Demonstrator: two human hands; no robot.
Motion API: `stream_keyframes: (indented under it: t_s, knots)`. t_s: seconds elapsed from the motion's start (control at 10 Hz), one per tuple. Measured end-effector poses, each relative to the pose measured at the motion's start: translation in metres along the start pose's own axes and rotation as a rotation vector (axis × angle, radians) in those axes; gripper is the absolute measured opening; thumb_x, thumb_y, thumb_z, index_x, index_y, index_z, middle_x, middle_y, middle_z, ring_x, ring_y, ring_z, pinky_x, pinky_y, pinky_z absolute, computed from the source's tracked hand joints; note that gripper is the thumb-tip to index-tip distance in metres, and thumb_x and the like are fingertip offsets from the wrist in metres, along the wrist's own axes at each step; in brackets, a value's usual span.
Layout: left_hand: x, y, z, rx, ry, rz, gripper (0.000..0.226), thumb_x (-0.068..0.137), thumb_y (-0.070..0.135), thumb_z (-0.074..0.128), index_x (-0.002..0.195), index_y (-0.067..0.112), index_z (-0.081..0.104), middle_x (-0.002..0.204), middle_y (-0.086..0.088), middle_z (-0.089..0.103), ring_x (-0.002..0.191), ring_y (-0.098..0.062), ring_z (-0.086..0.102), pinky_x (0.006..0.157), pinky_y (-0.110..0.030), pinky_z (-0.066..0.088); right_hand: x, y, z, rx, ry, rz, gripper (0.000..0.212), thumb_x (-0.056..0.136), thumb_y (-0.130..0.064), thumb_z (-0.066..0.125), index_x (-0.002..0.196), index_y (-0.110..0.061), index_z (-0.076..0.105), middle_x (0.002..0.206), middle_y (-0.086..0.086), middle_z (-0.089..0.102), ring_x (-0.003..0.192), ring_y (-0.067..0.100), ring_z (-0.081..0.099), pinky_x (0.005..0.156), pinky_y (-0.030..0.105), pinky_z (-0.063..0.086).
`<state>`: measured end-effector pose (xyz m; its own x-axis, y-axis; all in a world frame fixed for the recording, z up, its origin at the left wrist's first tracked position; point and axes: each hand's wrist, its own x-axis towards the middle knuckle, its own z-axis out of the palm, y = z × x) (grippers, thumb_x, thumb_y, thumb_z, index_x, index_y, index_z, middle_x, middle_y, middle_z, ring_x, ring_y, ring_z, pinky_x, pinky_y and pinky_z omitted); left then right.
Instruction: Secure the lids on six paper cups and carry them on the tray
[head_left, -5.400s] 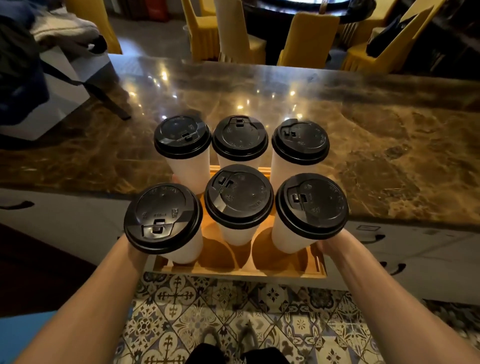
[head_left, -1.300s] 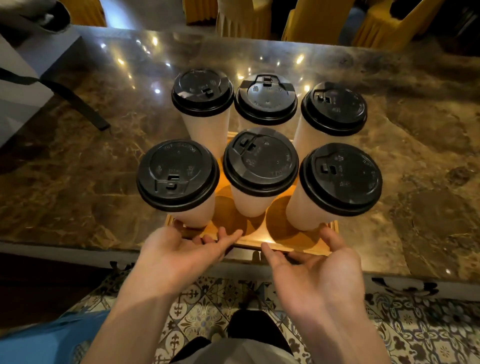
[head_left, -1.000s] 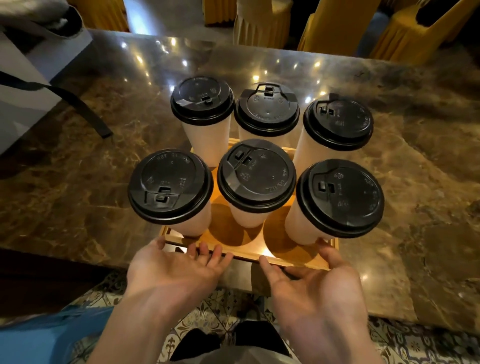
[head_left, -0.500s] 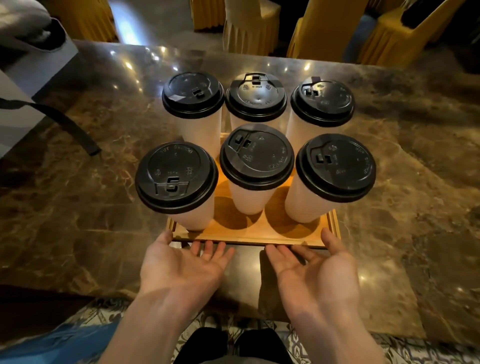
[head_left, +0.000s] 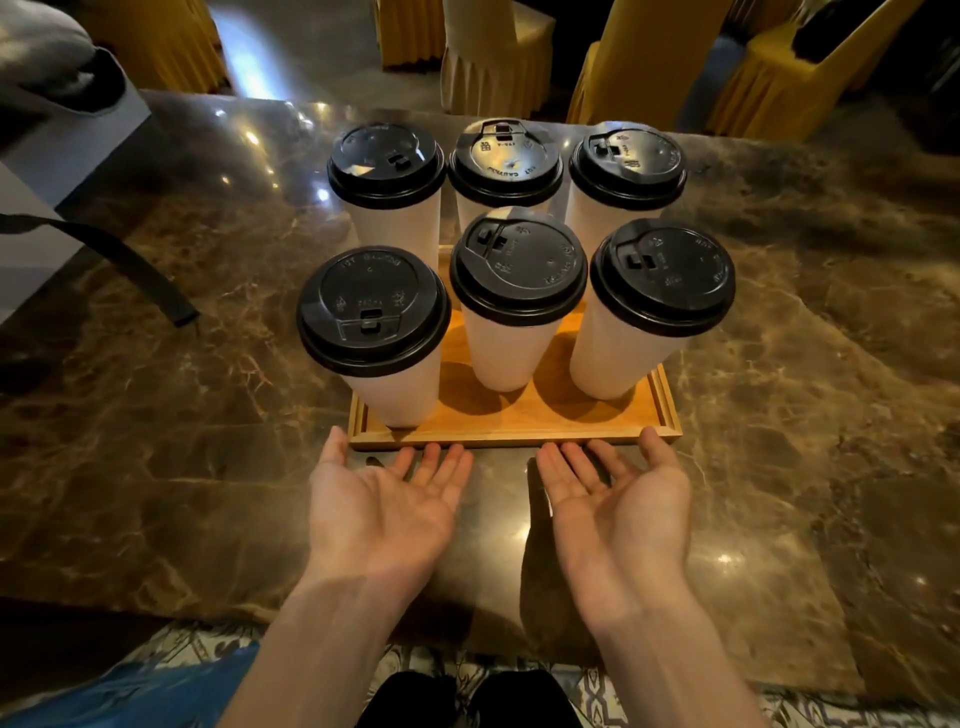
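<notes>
Tray (head_left: 511, 434) now set down by us mid-frame on bench (head_left: 208, 441), six lidded cups (head_left: 511, 353) aboard; left hand (head_left: 382, 512), right hand (head_left: 621, 512) just off it, fingers (head_left: 434, 460) wide, palms up. Risk: nudging rim topples tall cups.

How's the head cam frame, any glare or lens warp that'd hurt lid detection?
Head view: ceiling-light glare dots the marble counter and puts a sheen on the back-middle lid; wide-angle warp splays the cups outward, worst on the front-left cup; soft cup shadows fall on the warmly lit tray; chairs behind are dim; left hand and right hand look sharp.
</notes>
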<state>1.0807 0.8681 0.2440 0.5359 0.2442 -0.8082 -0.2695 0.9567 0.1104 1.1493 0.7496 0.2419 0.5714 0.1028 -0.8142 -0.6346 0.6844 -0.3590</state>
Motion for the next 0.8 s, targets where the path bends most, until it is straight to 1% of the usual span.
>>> stream_keyframes:
  t_s: [0.1,0.2,0.3,0.4,0.5,0.6,0.7,0.8]
  knots:
    - [0.003,0.001,0.001,0.004,-0.013,0.012,0.076,0.092,0.05,0.043,0.148,0.004,0.017,0.133,-0.027,0.04,0.124,-0.043,0.04,0.111,-0.054,0.028,0.001,0.0,0.003,-0.002,-0.007,0.0,0.056,0.1,-0.033,0.045,0.148,-0.006,0.033,0.147,0.025,0.038,0.136,0.037,0.041,0.112,0.048,0.036]
    - [0.007,0.003,0.0,0.013,-0.025,0.028,0.075,0.092,0.05,0.043,0.148,0.005,0.018,0.12,-0.03,0.046,0.114,-0.041,0.043,0.108,-0.055,0.03,0.001,0.001,0.005,0.0,-0.006,0.008,0.056,0.1,-0.033,0.046,0.148,-0.007,0.032,0.148,0.024,0.038,0.137,0.037,0.04,0.112,0.048,0.036]
    - [0.01,0.005,0.0,0.024,-0.037,0.043,0.074,0.092,0.05,0.043,0.147,0.006,0.02,0.108,-0.029,0.049,0.112,-0.042,0.044,0.106,-0.055,0.032,0.001,0.0,0.006,0.001,-0.014,0.02,0.056,0.1,-0.033,0.046,0.148,-0.006,0.033,0.148,0.025,0.038,0.136,0.038,0.041,0.112,0.048,0.036]
    - [0.013,0.006,-0.002,0.031,-0.07,0.057,0.073,0.092,0.051,0.043,0.147,0.007,0.023,0.108,-0.027,0.049,0.114,-0.043,0.044,0.103,-0.055,0.035,-0.001,0.0,0.007,0.003,-0.036,0.03,0.055,0.101,-0.032,0.045,0.147,-0.005,0.032,0.148,0.025,0.038,0.136,0.038,0.041,0.113,0.049,0.036]
    - [0.014,0.006,-0.004,0.045,-0.077,0.05,0.074,0.091,0.052,0.043,0.147,0.008,0.024,0.113,-0.028,0.049,0.117,-0.044,0.045,0.101,-0.055,0.036,0.0,0.0,0.004,-0.004,-0.051,0.032,0.054,0.101,-0.03,0.045,0.147,-0.005,0.033,0.147,0.025,0.039,0.135,0.038,0.042,0.112,0.049,0.036]
    - [0.013,0.007,-0.008,0.06,-0.073,0.042,0.072,0.091,0.053,0.042,0.146,0.009,0.026,0.123,-0.029,0.048,0.122,-0.043,0.045,0.097,-0.054,0.039,0.0,-0.002,0.002,-0.005,-0.079,0.029,0.052,0.101,-0.029,0.045,0.146,-0.005,0.035,0.145,0.025,0.042,0.132,0.038,0.045,0.111,0.049,0.038]
    - [0.014,0.007,-0.009,0.061,-0.073,0.055,0.071,0.091,0.051,0.044,0.145,0.009,0.028,0.125,-0.029,0.049,0.12,-0.044,0.047,0.091,-0.054,0.042,0.0,-0.003,-0.002,-0.04,-0.089,0.023,0.046,0.1,-0.025,0.048,0.141,-0.004,0.041,0.14,0.025,0.046,0.128,0.038,0.049,0.108,0.049,0.041]
    - [0.007,0.008,-0.009,0.112,-0.067,0.073,0.064,0.086,0.043,0.052,0.136,0.005,0.041,0.122,-0.027,0.055,0.11,-0.042,0.055,0.082,-0.053,0.046,-0.009,-0.013,-0.008,-0.184,-0.102,-0.01,0.032,0.096,-0.02,0.051,0.123,-0.003,0.055,0.125,0.022,0.059,0.113,0.036,0.061,0.092,0.048,0.051]
